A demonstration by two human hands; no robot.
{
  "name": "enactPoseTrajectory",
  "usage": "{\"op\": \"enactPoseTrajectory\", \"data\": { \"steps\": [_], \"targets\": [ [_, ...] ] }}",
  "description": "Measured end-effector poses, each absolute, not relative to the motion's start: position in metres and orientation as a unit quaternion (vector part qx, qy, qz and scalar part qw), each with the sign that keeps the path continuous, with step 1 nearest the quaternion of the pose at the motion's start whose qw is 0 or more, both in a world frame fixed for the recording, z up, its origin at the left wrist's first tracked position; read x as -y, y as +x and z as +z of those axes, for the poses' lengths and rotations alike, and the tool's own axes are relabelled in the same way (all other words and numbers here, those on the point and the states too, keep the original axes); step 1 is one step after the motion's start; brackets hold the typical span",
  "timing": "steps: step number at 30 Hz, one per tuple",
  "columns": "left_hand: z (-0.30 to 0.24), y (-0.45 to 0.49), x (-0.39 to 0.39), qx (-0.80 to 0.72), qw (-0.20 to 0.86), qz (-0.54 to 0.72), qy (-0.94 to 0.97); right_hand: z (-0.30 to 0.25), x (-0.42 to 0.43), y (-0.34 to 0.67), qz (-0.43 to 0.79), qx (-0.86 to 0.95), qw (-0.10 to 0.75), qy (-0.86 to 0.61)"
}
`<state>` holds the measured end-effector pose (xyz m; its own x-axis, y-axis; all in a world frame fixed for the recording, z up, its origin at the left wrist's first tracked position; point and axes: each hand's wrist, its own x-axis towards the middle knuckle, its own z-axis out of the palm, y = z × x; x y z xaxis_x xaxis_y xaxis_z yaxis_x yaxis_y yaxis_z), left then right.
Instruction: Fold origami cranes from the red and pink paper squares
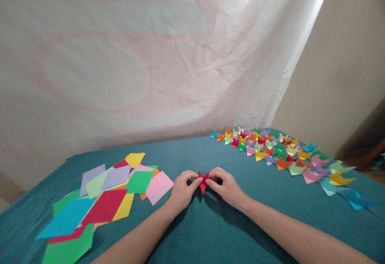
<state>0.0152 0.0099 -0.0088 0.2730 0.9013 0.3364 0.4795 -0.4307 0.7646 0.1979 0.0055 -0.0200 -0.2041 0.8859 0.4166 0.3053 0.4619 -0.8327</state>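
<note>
A small red origami crane (203, 185) is held just above the middle of the table, its lower point facing toward me. My left hand (184, 189) pinches its left side between thumb and fingers. On the other side, my right hand (225, 186) grips it in the same way, thumb in front. The fingertips cover both sides of the folded paper, so its exact folds there are hidden.
Loose squares of coloured paper, among them a red sheet (105, 206), overlap at the left. Rows of small folded paper birds, with a blue bird (356, 200) nearest, stand at the right. A teal cloth (183, 236) covers the table; a pale sheet (168, 63) hangs behind.
</note>
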Motion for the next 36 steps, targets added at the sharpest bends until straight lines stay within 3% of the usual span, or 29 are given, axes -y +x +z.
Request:
{"op": "enactPoseTrajectory", "data": {
  "steps": [36],
  "targets": [
    [-0.0116, 0.0156, -0.0098, -0.464, 0.27, 0.36, 0.763, -0.0195, -0.0057, 0.1984, 0.315, 0.728, 0.465, -0.393]
  ]
}}
